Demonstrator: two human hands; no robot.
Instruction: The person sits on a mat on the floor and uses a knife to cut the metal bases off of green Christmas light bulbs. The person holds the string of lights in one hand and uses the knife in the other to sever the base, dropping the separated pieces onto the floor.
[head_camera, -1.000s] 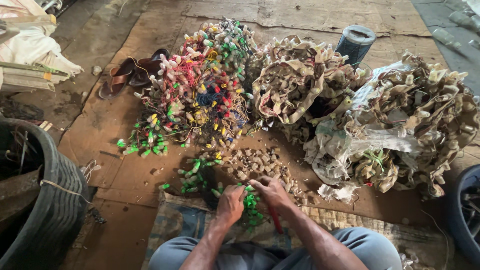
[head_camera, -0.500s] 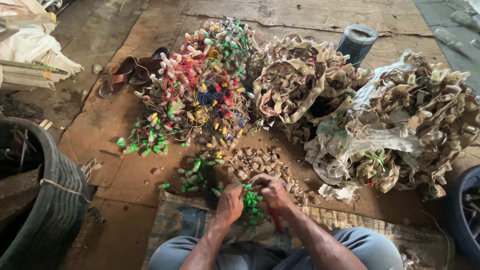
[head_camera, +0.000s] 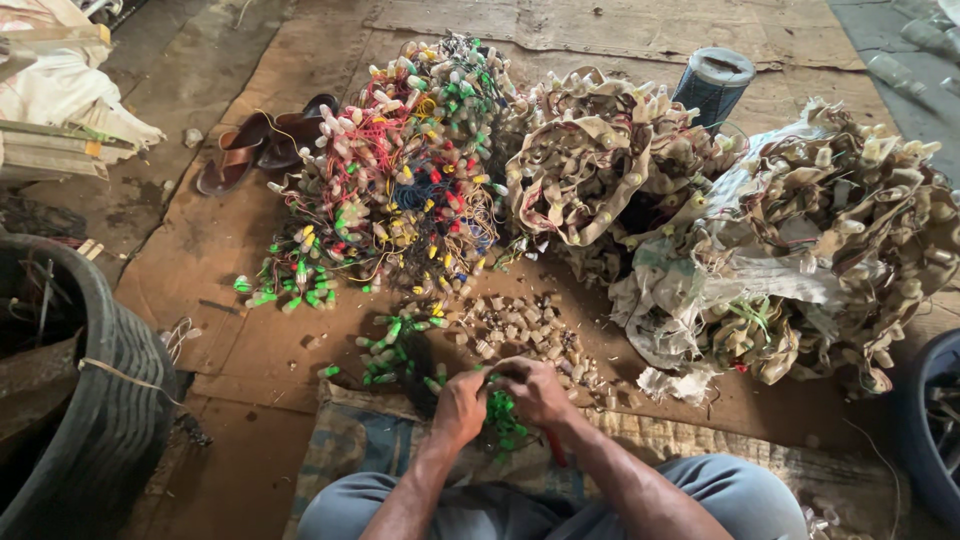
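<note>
Green-capped wired sockets (head_camera: 503, 415), a tangled bunch, pinched between closed left hand (head_camera: 459, 405) and right hand (head_camera: 535, 390) near the mat's (head_camera: 350, 450) front edge.

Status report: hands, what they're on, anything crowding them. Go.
Left hand and right hand both closed on a bunch of green bulbs. Loose pale caps just ahead. Big tangled light-string pile beyond, not touching the hands.

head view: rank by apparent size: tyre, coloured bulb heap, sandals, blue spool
1. Coloured bulb heap and tyre: look alike; the tyre is cut off by the frame and nearer, so unsure.
2. Sandals.
3. Blue spool, farthest away.
</note>
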